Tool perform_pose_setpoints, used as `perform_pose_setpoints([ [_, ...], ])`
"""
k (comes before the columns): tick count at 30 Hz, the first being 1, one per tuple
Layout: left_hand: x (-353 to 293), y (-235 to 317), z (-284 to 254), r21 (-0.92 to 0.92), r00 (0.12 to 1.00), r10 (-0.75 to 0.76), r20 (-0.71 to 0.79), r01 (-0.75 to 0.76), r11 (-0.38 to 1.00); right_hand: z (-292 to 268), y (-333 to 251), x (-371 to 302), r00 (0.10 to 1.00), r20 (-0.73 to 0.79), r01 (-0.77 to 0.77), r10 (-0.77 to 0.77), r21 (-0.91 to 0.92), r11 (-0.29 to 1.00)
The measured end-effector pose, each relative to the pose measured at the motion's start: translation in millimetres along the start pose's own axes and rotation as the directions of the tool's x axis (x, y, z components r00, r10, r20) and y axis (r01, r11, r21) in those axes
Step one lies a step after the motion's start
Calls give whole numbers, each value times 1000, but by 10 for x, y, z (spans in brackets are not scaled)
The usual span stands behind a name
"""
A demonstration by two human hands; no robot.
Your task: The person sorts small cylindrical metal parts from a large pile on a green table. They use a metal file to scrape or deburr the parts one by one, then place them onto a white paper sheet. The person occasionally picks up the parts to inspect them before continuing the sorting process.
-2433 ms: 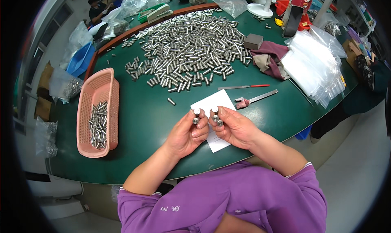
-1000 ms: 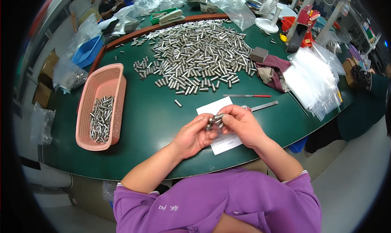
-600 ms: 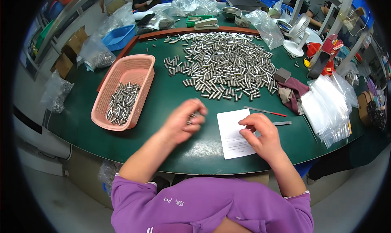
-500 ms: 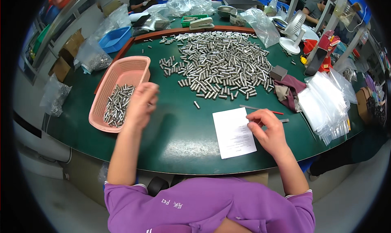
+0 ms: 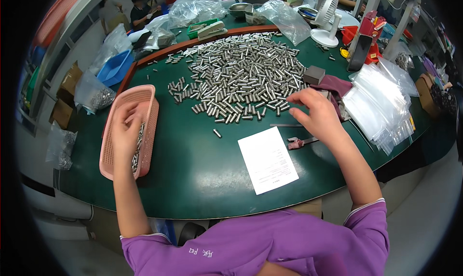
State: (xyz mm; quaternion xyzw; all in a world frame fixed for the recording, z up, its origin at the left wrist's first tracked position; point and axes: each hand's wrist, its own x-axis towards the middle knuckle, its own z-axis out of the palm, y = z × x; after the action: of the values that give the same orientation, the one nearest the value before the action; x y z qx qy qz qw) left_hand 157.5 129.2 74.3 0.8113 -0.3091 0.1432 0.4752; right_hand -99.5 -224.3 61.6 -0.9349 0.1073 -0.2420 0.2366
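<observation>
My left hand (image 5: pixel 126 130) is over the pink perforated basket (image 5: pixel 152 114), its fingers loosely bent and apart, with nothing visible in them. Small metal pins (image 5: pixel 139 148) lie inside the basket, partly hidden by that hand. At the right edge of a large heap of short silver metal pins (image 5: pixel 241 73) hovers my right hand (image 5: pixel 316 113). Its thumb and forefinger are spread, and no object shows between them. One single pin (image 5: pixel 217 133) lies apart in front of the heap. A white printed sheet (image 5: pixel 268 162) rests on the green table, nearer to me than the right hand.
Beside the sheet are a small reddish tool (image 5: pixel 298 143) and a thin metal strip (image 5: pixel 284 125). Clear plastic bags (image 5: pixel 378 107), a dark block (image 5: pixel 314 75) and a maroon cloth (image 5: pixel 335 84) lie right. A white fan (image 5: pixel 328 18), stapler (image 5: pixel 211 30) and blue tray (image 5: pixel 115 67) stand farther back.
My left hand has moved left, over the basket. My right hand has gone from beside the sheet to the heap's edge, uncovering the small reddish tool. The whole view has shifted slightly.
</observation>
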Motion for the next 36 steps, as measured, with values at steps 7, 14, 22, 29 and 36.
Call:
perform_pose_setpoints([
  [7,115,658,1703,30,844,165,511,-209,978,594,176,730,981,147,158,-125,-242,957],
  [14,331,643,2372,152,813,258,522,-387,909,851,358,1076,957,211,254,-198,-288,923],
  [22,335,659,2297,144,786,213,580,-356,923,891,324,1060,955,231,234,-185,-207,950],
  [29,387,582,2456,137,843,175,508,-280,950,956,314,1060,968,124,224,-216,-50,973],
  [36,356,572,2444,26,895,153,420,-180,983,972,324,1037,978,59,190,-201,148,971],
])
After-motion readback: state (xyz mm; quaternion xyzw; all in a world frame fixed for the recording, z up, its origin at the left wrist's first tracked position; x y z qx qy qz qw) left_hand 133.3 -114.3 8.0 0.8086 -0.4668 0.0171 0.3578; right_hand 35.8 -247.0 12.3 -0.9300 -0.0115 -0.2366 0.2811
